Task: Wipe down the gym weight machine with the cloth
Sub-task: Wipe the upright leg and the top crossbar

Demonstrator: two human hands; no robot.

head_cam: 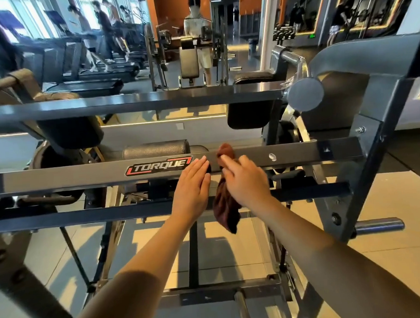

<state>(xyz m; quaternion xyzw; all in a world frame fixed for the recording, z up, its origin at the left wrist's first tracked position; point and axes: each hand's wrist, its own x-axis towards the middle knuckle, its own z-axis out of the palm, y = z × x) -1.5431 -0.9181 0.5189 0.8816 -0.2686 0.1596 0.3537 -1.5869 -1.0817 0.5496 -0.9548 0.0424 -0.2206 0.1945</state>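
Centre frame, the right hand point(247, 181) has the brown cloth point(225, 208) bunched against the grey crossbar point(57, 179) of the weight machine point(361, 164), just right of the TORQUE label point(159, 166), with its loose end dangling below. It looks pinched under curled fingers, though the grip itself is hidden. The left hand point(193, 184) lies flat beside it, straight fingertips touching the crossbar

We are in a commercial gym: a grey square-tube steel weight machine frame point(302, 150) with a red-and-black TORQUE badge point(159, 166) spans 9 to 3 o'clock, with a black leather-look roller pad point(155, 149) behind it. At 10 o'clock people walk on a row of dark treadmills point(95, 75). We see a tall wall mirror point(229, 123) at 12 and a rack of black dumbbells point(283, 32) at 1 o'clock.
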